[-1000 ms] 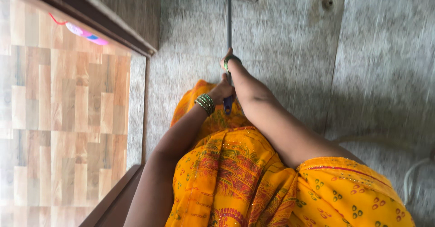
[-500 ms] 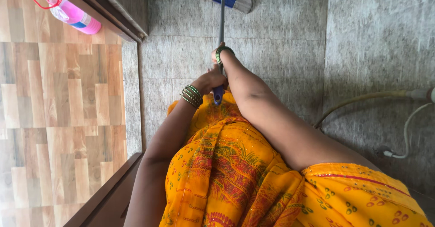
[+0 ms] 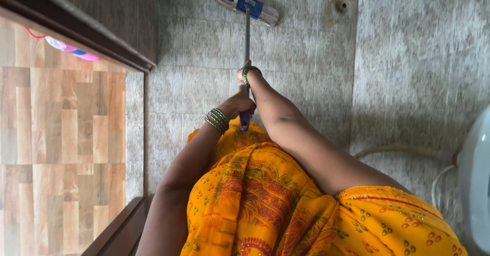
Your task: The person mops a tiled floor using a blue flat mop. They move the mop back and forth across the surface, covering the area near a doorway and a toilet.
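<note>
Where mop (image 3: 246, 5) rests, grey tiles (image 3: 306, 57).

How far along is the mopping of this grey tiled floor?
Done: cannot tell; the grey tiles show no clear wet or cleaned patch. In hand: left hand and right hand both grip the mop handle, with the flat mop head resting on the tiles ahead. Left: unclear; the wood-pattern floor beyond the dark threshold is untouched by the mop.

Grey tiled floor (image 3: 306, 57) lies open around the mop head (image 3: 247, 5), hemmed left by the dark door frame (image 3: 76, 31), right by hoses (image 3: 403, 151).
</note>
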